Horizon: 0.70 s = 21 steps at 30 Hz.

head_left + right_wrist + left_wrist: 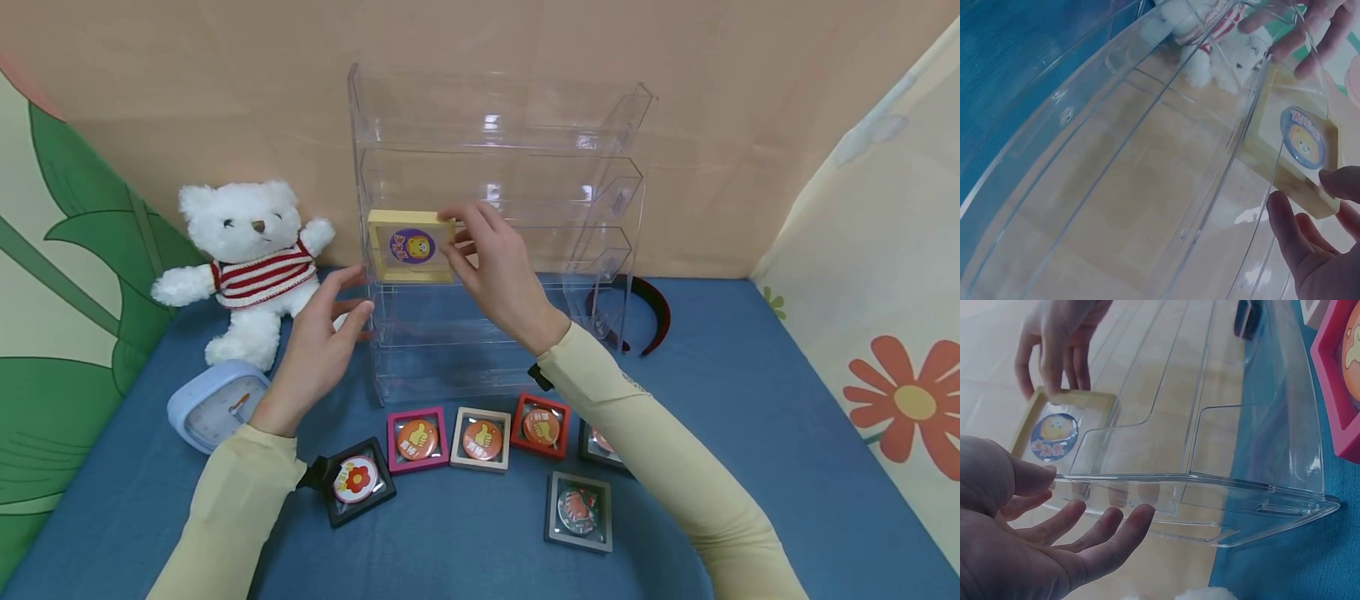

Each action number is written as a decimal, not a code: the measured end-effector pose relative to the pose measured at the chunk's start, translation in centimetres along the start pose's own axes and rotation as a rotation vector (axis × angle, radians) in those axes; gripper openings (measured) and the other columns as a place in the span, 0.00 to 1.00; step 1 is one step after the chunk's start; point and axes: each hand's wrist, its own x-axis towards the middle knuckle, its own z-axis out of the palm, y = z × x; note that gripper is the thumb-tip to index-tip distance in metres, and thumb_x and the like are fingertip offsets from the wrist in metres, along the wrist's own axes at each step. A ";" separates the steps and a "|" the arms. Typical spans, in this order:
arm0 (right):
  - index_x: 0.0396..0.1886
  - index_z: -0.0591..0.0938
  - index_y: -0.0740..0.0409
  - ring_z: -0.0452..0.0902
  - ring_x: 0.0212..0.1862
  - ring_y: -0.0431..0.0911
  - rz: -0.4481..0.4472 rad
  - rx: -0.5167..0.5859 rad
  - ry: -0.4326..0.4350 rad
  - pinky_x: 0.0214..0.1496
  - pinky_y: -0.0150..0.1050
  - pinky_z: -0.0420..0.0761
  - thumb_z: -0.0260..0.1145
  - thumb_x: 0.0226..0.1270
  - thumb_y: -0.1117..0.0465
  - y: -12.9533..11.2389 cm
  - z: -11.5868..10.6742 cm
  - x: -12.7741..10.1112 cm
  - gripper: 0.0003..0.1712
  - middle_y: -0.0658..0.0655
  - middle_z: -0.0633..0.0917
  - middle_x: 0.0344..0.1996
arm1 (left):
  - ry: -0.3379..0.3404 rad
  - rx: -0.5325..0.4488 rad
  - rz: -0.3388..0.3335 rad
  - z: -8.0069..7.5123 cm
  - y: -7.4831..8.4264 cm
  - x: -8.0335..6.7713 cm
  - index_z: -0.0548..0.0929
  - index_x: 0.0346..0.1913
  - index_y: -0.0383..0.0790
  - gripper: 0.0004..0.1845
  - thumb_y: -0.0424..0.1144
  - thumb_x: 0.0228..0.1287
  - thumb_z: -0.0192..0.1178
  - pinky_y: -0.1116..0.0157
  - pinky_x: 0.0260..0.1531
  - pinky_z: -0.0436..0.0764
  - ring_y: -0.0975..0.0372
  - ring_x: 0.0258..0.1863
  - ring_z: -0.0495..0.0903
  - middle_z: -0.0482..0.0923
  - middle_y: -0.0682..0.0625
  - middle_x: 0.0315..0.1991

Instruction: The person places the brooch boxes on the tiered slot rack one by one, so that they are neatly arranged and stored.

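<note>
The yellow badge frame (411,246), which we judged light, stiff and best pinched by its rim, stood on the clear rack's (495,167) shelf in our right hand's (498,271) fingertips (left hand (322,350) spread beside, holding nothing).

The right hand (495,271) pinches a yellow framed badge (412,247) on a shelf of the clear acrylic rack (600,167). The left hand (322,342) rests at the rack's left edge, fingers relaxed, beside the white teddy bear (247,250).

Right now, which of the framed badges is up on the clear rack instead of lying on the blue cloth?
The yellow-framed badge, held by the right hand on the acrylic rack.
</note>
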 end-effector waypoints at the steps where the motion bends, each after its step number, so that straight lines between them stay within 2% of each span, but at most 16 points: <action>1: 0.60 0.76 0.64 0.83 0.49 0.48 -0.002 0.000 0.002 0.51 0.33 0.84 0.69 0.68 0.69 0.0 0.0 0.0 0.22 0.60 0.78 0.53 | 0.002 0.002 0.000 0.0 0.0 0.0 0.63 0.75 0.35 0.25 0.32 0.79 0.50 0.57 0.41 0.87 0.45 0.59 0.77 0.67 0.38 0.69; 8: 0.62 0.76 0.64 0.83 0.51 0.50 0.004 -0.016 0.013 0.51 0.35 0.84 0.68 0.70 0.68 0.0 -0.6 -0.2 0.22 0.63 0.78 0.54 | 0.006 0.000 0.005 -0.1 -0.1 -0.1 0.63 0.75 0.35 0.25 0.32 0.79 0.51 0.66 0.39 0.85 0.45 0.59 0.77 0.67 0.38 0.68; 15: 0.61 0.76 0.63 0.80 0.52 0.48 0.004 -0.042 0.015 0.49 0.33 0.84 0.69 0.69 0.67 -0.2 -1.5 -0.6 0.22 0.61 0.78 0.54 | 0.005 0.001 0.002 -0.1 -0.1 -0.2 0.63 0.75 0.35 0.25 0.32 0.79 0.51 0.57 0.41 0.86 0.43 0.59 0.77 0.67 0.38 0.69; 21: 0.59 0.77 0.63 0.78 0.52 0.47 -0.001 -0.053 0.018 0.47 0.34 0.84 0.70 0.69 0.66 -0.3 -2.5 -1.1 0.21 0.59 0.78 0.54 | 0.000 -0.011 0.002 0.0 0.0 0.0 0.63 0.75 0.35 0.25 0.32 0.79 0.51 0.58 0.41 0.86 0.44 0.59 0.77 0.67 0.38 0.69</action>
